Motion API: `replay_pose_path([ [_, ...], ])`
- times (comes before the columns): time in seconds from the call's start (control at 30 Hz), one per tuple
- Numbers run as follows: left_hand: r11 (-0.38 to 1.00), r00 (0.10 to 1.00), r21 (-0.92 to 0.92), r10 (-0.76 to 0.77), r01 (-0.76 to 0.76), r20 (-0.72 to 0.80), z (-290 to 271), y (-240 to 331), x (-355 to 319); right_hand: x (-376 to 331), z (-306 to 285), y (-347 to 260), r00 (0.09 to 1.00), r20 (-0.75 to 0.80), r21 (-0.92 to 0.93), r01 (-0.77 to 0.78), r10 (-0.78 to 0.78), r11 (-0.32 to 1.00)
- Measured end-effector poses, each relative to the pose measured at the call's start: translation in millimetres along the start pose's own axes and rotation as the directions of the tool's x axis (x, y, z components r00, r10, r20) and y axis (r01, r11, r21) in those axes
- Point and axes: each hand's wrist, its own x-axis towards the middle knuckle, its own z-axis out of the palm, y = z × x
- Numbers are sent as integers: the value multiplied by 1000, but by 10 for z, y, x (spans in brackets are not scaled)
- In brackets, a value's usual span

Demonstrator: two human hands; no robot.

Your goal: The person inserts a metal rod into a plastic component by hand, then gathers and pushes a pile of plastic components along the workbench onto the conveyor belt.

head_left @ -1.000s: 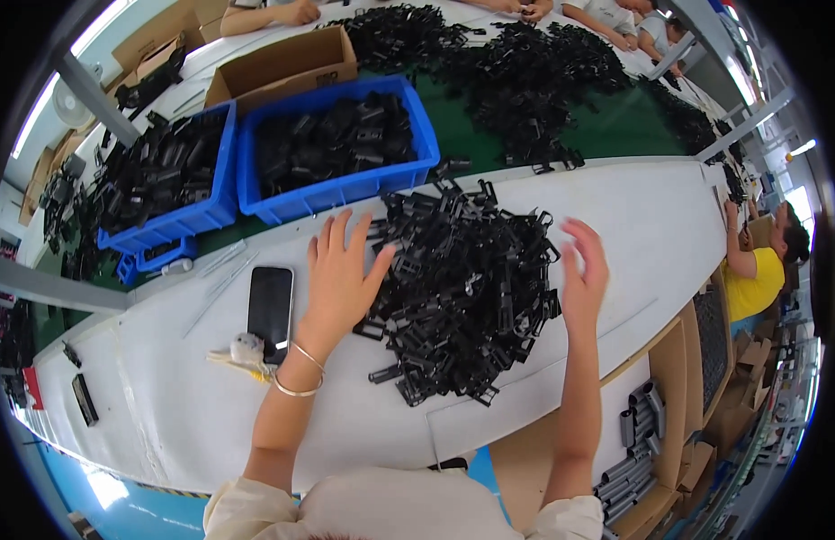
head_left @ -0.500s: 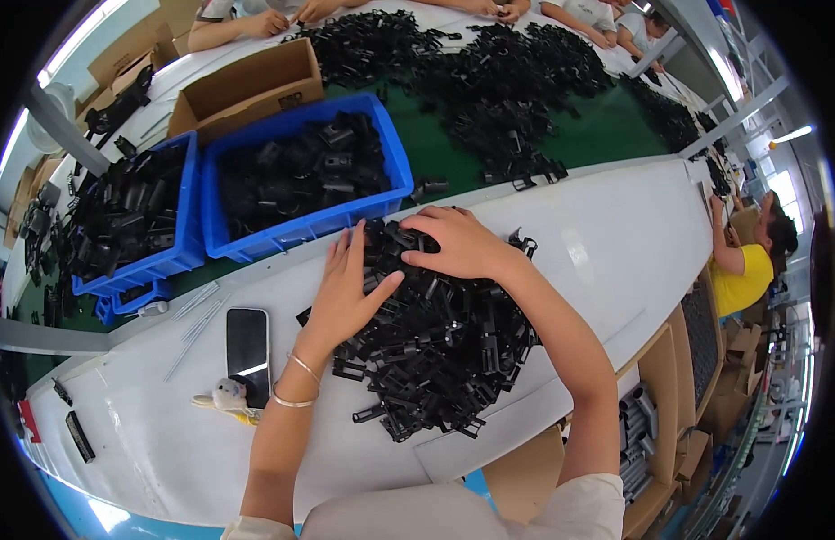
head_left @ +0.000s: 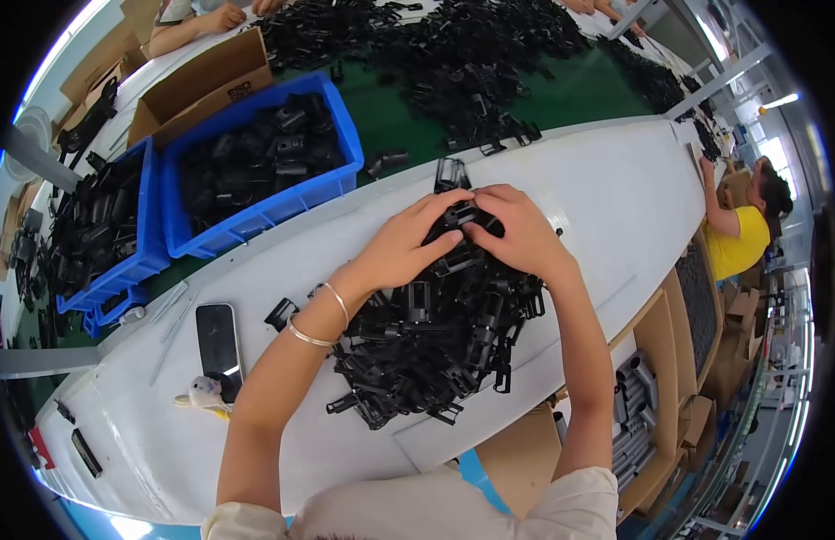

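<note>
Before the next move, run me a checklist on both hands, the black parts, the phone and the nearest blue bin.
1. Left hand at the pile of black plastic parts: ok, at its far end.
2. Right hand beside it: ok.
3. Firm grip on one part: cannot tell, fingers hide it.
4. Pile in full view: not ok, partly covered.
5. Smartphone off the pile: ok.
6. Nearest blue bin clear of both: ok.

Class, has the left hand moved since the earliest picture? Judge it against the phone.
Yes: the left hand has moved rightward and farther up the picture, away from the phone.
</note>
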Motion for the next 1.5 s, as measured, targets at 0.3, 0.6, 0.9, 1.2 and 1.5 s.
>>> replay_pose_path([
  [0.3,969,971,165,155,-186,184,384,-23,631,-596,-47,531,951,-247,105,-164,185,981],
  [0.6,821,906,471,122,-322,405,705,134,1128,-1157,6,761,728,-506,370,-301,462,879],
  [0.9,658,827,511,361,-553,431,319,506,1108,-1627,167,-703,811,-576,-180,-248,103,952],
  [1.2,668,847,522,447,-530,288,-94,805,-1440,-2353,986,-1359,652,-405,106,-662,641,741],
  [1.5,778,1000,629,-22,12,8,157,423,-2316,-1939,1078,-1419,625,-548,255,-508,556,823],
])
